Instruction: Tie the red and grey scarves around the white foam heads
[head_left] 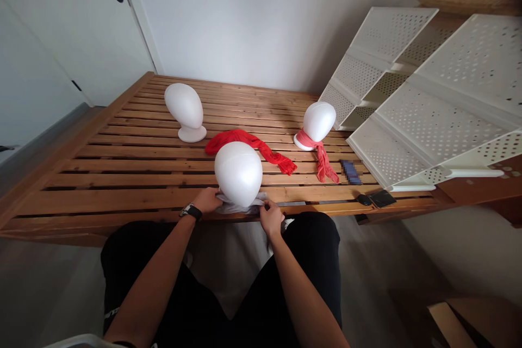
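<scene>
A white foam mannequin head [238, 172] stands at the near edge of the wooden slatted platform [122, 174]. A white cloth [240, 205] is wrapped round its neck. My left hand [207, 199], with a watch on the wrist, is closed on the cloth at the left of the neck. My right hand [271, 216] is closed on the cloth at the right. A loose red scarf [253, 147] lies just behind this head.
A second white foam head [185, 109] stands bare at the back left. A third head [318, 122] at the right wears a pink-red scarf [322, 157]. White perforated shelves [428, 103] lean at the right. Small dark items [373, 198] lie near the platform's right corner.
</scene>
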The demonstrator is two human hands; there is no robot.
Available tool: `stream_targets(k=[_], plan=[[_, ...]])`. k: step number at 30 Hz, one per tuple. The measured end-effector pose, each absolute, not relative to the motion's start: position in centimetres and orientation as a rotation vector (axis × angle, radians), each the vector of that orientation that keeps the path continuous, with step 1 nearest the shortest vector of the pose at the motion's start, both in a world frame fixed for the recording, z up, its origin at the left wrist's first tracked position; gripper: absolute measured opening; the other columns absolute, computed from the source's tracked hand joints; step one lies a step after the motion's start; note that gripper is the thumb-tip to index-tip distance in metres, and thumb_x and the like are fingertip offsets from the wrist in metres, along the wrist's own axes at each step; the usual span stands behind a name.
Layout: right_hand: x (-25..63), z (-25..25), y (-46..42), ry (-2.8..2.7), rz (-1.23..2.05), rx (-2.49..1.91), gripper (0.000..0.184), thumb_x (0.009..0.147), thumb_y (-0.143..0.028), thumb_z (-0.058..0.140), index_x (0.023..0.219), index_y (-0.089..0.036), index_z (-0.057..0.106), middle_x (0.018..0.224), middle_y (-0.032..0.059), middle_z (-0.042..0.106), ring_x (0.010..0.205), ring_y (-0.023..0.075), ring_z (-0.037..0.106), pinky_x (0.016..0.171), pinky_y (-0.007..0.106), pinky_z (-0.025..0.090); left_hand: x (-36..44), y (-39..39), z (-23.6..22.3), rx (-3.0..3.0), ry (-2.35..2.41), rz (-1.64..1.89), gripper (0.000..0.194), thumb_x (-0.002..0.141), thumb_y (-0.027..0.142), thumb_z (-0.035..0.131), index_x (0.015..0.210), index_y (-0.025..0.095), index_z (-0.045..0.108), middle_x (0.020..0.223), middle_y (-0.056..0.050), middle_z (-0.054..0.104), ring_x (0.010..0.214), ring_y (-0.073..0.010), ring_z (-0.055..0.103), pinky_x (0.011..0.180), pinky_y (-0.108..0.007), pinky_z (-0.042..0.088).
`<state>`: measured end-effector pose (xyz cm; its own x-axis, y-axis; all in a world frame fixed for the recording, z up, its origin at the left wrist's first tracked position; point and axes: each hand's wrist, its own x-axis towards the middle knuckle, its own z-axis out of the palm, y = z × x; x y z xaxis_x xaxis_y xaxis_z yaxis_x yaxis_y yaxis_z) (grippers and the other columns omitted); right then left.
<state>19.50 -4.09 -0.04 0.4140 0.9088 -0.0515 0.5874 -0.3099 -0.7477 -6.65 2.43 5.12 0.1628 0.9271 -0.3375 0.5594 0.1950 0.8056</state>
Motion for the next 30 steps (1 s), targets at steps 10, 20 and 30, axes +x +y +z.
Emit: stream_targets(k=[10,20,30], plan=[[19.9,-0.2,-3.7,-1.412,0.605,-1.969,0.024,0.084,-0.032,0.057,0.099,-0.021,0.072,0.094,0.0081,0.075,0.090,0.0261,0.067,0.087,0.038,0.045,-8.9,1.3,5.7,1.386,1.578,0.645,0.042,0.075,0.038,0.064,0.107,0.013,0.073,0.104,-0.013,0.077,0.095,-0.0256,0.070,0.084,-0.032,0.053],[19.5,0.0,-2.3,-1.417,0.709,-1.774,0.026,0.082,-0.030,0.054,0.100,-0.019,0.070,0.093,0.0062,0.075,0.086,0.0224,0.068,0.083,0.033,0.050,-8.8,0.5,5.7,1.864,1.757,0.373,0.032,0.080,0.026,0.056,0.106,0.017,0.072,0.109,-0.012,0.076,0.102,-0.0272,0.069,0.083,-0.029,0.049],[20.1,0.6,0.0,-1.458,0.976,-1.631,0.069,0.063,-0.027,0.076,0.129,-0.016,0.059,0.119,0.0121,0.070,0.093,0.0220,0.070,0.086,0.037,0.056,-7.0,-7.8,5.9,1.661,1.512,0.520,0.046,0.083,0.043,0.068,0.123,0.021,0.067,0.120,-0.010,0.073,0.111,-0.0301,0.067,0.091,-0.034,0.050]])
